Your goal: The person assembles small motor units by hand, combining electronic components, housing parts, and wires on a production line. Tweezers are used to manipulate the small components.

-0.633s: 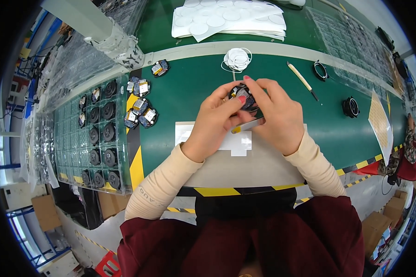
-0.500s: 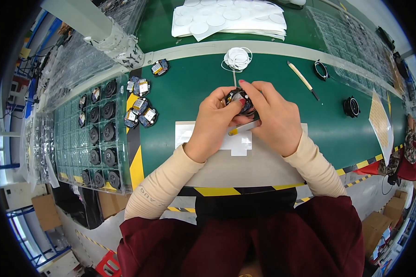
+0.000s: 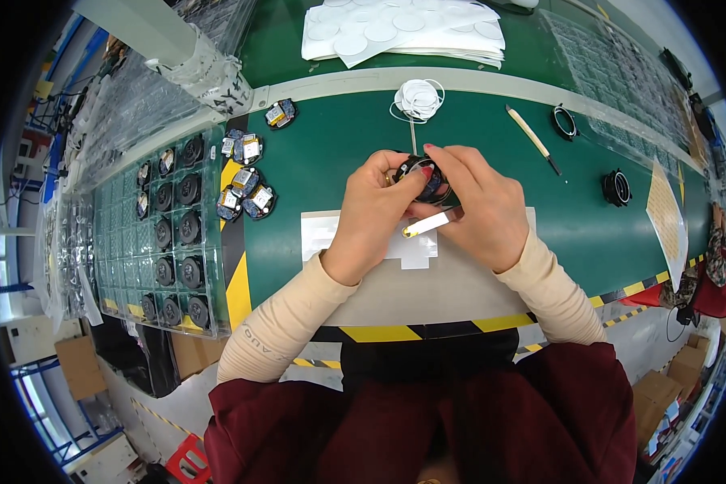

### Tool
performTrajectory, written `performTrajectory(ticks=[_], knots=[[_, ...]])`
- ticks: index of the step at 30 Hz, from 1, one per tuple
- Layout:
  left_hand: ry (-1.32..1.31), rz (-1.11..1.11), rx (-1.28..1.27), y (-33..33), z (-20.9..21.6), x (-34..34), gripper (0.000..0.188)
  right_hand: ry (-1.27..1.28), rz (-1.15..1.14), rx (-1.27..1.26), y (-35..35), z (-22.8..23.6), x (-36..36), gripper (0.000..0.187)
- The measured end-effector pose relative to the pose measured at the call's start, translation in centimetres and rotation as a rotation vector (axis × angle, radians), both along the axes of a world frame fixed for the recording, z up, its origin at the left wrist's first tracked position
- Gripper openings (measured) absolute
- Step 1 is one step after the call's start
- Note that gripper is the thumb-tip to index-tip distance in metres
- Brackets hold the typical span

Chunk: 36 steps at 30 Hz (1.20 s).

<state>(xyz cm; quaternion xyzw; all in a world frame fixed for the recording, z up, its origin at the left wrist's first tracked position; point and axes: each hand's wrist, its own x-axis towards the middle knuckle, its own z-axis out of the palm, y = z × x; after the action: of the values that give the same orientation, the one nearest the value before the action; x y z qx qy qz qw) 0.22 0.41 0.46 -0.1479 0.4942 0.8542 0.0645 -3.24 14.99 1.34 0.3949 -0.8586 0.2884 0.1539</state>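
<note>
a round black part (image 3: 436, 184) is over the green surface (image 3: 315, 161), pinched by the left hand's (image 3: 366, 211) fingers; the right hand (image 3: 489, 203) has fingers at its rim and around a flat strip (image 3: 430, 223), possibly tweezers. beyond lies coiled white cord (image 3: 419, 98).

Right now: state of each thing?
Round black part: between left hand and right hand
Silver strip: held in right hand, tilted
White cord: coiled
Loose round modules: internals exposed
Pale-handled tool: lying on bench
Clear tray: partly filled
White sheets: stacked
Two black rings: lying apart
</note>
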Motion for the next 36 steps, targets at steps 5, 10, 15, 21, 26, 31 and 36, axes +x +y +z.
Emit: performTrajectory(ticks=[5,10,15,21,26,31,36], knots=[[-0.048,-0.043,-0.023,-0.05,0.27,0.15,0.01,0.01,0.001,0.0,0.04,-0.06,0.05,0.058],[-0.008,-0.025,-0.038,0.01,-0.15,0.09,0.008,0.024,0.026,-0.005,-0.1,-0.01,0.09,0.052],[-0.012,-0.022,-0.021,0.08,-0.09,0.09,0.007,0.019,0.022,-0.016,-0.09,-0.06,0.11,0.052],[-0.003,-0.039,-0.015,-0.04,-0.31,0.17,0.008,0.015,0.026,-0.043,-0.08,-0.07,0.1,0.052],[-0.035,-0.036,0.001,0.01,0.21,0.22,0.007,0.019,0.036,-0.052,-0.07,-0.27,0.0,0.051],[-0.028,-0.036,-0.002,0.0,-0.02,0.19,0.006,0.019,0.032,-0.049,-0.1,-0.28,0.01,0.051],[-0.015,-0.05,-0.015,-0.06,-0.16,0.15,0.008,-0.007,0.035,-0.041,0.03,-0.11,-0.07,0.051]])
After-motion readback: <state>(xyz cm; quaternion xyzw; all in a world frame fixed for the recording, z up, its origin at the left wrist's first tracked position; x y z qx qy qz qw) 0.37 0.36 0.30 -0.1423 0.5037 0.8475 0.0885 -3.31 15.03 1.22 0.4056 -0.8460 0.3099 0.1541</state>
